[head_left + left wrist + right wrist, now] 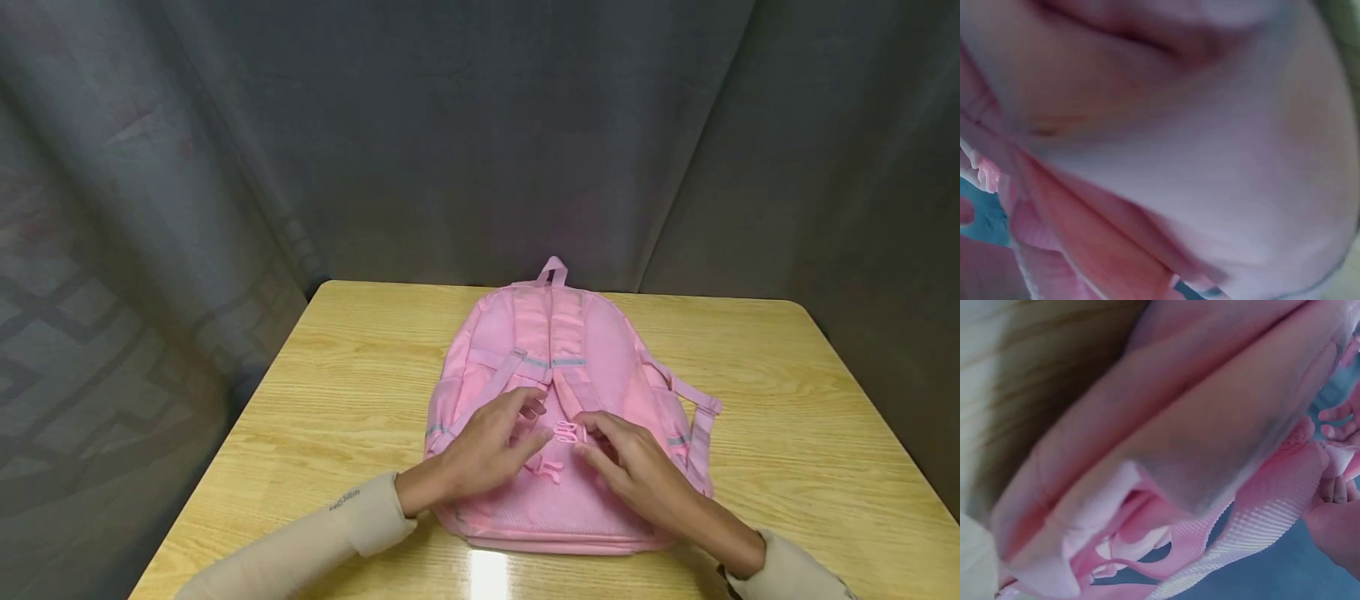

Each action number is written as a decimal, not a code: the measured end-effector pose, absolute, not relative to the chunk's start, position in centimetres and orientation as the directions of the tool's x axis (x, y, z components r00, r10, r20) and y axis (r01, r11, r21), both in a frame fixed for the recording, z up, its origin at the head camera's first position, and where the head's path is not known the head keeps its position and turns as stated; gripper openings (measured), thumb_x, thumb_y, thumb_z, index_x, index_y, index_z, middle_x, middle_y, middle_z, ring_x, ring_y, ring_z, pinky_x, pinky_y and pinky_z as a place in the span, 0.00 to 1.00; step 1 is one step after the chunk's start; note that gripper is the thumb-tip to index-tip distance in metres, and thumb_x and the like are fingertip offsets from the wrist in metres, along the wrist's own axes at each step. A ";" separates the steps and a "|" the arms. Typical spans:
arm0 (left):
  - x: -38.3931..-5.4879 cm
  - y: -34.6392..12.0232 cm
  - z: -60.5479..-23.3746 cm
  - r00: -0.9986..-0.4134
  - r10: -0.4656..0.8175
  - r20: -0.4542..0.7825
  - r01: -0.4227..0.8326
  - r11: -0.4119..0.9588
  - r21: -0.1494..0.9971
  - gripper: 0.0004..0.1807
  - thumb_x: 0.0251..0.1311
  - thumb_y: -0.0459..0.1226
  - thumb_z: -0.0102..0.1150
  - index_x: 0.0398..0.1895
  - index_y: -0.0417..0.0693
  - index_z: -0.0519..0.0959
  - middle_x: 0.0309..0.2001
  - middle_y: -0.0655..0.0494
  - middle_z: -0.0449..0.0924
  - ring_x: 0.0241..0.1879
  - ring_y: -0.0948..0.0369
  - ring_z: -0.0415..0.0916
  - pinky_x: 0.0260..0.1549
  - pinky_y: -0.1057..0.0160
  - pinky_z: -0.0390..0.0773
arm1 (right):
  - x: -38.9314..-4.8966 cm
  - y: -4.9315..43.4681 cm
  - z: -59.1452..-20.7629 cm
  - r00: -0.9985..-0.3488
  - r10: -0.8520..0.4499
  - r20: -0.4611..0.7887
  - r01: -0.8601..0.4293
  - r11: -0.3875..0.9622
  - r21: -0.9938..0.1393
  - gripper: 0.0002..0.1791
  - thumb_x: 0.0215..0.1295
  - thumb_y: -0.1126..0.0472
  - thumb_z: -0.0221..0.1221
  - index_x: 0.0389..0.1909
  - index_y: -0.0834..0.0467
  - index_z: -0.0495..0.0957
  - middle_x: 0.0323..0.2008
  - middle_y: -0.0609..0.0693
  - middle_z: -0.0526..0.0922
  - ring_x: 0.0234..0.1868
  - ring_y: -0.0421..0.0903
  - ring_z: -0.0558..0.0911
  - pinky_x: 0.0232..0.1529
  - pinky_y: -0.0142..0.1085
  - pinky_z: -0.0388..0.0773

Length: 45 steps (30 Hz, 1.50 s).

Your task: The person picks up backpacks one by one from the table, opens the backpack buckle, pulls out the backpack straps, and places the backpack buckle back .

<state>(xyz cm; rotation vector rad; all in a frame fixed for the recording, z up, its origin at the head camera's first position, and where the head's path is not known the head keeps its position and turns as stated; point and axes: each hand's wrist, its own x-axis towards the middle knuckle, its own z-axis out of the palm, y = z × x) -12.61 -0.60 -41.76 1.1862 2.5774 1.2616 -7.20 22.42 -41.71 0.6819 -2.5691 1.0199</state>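
Observation:
A pink backpack (600, 508) lies on the table with its shoulder straps (532, 325) facing up and its top handle at the far end. My right hand (637, 462) pinches a pink plastic buckle (566, 432) between thumb and fingertips, over the lower back panel. Just left of it, my left hand (487, 442) hovers with loosely bent fingers and thumb apart, and I see nothing held in it. Below its thumb, another pink buckle piece (551, 472) rests on the bag. Pink fabric fills most of the left wrist view; ribbed webbing (1279, 506) shows in the right wrist view.
The wooden table (322, 400) extends on both sides of the bag. A loose strap loop (702, 425) sticks out at the bag's right side. Dark grey curtains (480, 150) hang behind the table and along its sides.

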 end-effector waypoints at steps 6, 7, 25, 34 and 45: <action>-12.8 0.2 -41.0 -0.781 0.593 0.196 0.425 0.274 0.863 0.20 0.73 0.46 0.52 0.58 0.42 0.74 0.45 0.56 0.82 0.44 0.67 0.79 0.47 0.69 0.81 | -7.4 22.4 -41.4 -0.826 -0.334 0.455 -0.552 0.645 -0.529 0.15 0.62 0.67 0.66 0.50 0.58 0.79 0.37 0.37 0.80 0.36 0.31 0.75 0.37 0.30 0.79; -12.8 0.3 -41.0 -0.788 0.591 0.172 0.386 0.258 0.886 0.19 0.72 0.46 0.53 0.57 0.41 0.75 0.44 0.56 0.82 0.43 0.65 0.80 0.46 0.68 0.82 | -7.4 22.4 -41.4 -0.822 -0.337 0.460 -0.557 0.645 -0.523 0.16 0.62 0.67 0.66 0.50 0.59 0.79 0.37 0.38 0.81 0.37 0.32 0.76 0.38 0.32 0.80; -12.9 1.5 -40.9 -0.794 0.579 -0.184 -0.176 0.071 0.982 0.08 0.64 0.30 0.61 0.42 0.32 0.81 0.35 0.32 0.84 0.33 0.42 0.86 0.33 0.50 0.87 | -7.4 22.2 -41.7 -0.767 -0.395 0.505 -0.612 0.687 -0.392 0.19 0.57 0.67 0.69 0.51 0.60 0.80 0.44 0.44 0.84 0.41 0.36 0.81 0.42 0.36 0.84; -13.1 1.5 -41.0 -0.766 0.608 -0.210 -0.257 0.010 0.966 0.08 0.61 0.25 0.62 0.41 0.27 0.79 0.35 0.29 0.84 0.27 0.54 0.86 0.32 0.52 0.88 | -7.2 22.2 -41.8 -0.752 -0.416 0.512 -0.628 0.688 -0.364 0.20 0.56 0.66 0.70 0.51 0.59 0.80 0.45 0.45 0.86 0.45 0.41 0.85 0.45 0.38 0.85; -13.2 1.5 -40.9 -0.759 0.616 -0.209 -0.285 -0.025 0.958 0.07 0.60 0.24 0.61 0.40 0.26 0.78 0.35 0.26 0.82 0.23 0.58 0.83 0.28 0.58 0.87 | -7.1 22.1 -40.9 -0.750 -0.430 0.503 -0.604 0.755 -0.256 0.20 0.57 0.57 0.70 0.48 0.59 0.80 0.42 0.46 0.84 0.44 0.41 0.83 0.42 0.39 0.85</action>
